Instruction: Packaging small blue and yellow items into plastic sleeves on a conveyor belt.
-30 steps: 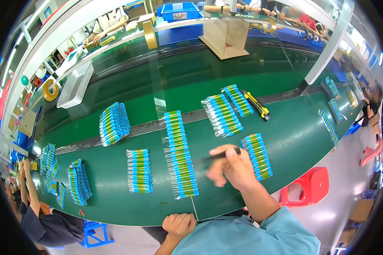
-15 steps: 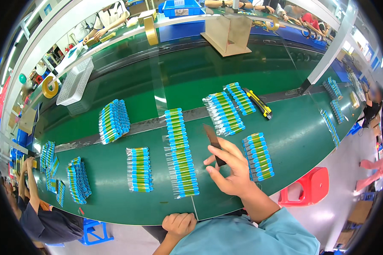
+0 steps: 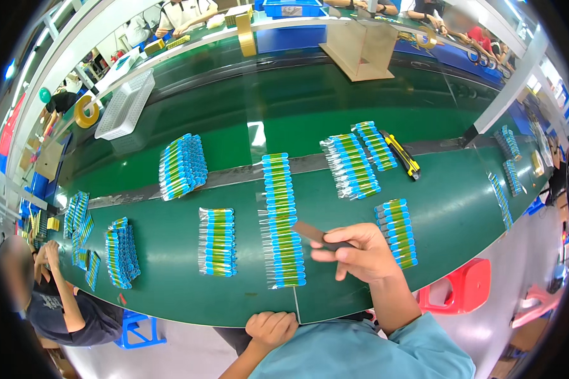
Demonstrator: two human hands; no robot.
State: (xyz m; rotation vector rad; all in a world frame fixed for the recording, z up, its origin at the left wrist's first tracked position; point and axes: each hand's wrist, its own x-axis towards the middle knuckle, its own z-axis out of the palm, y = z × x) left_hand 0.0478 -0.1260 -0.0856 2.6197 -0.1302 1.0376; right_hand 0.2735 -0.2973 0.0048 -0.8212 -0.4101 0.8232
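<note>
At six o'clock the left hand [image 3: 272, 328] curls its fingers, anything inside hidden; toward two, one flat blade [image 3: 313, 234], handle partly covered, sits pinched by the right hand [image 3: 368, 256] over the desk [image 3: 171, 284], one yellow cutter [image 3: 400, 155] beyond at one.

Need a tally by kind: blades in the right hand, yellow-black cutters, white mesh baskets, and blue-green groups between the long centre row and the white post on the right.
Blade in right hand: 1
Cutter: 1
Basket: 1
Blue-green groups: 3
Total: 6
</note>
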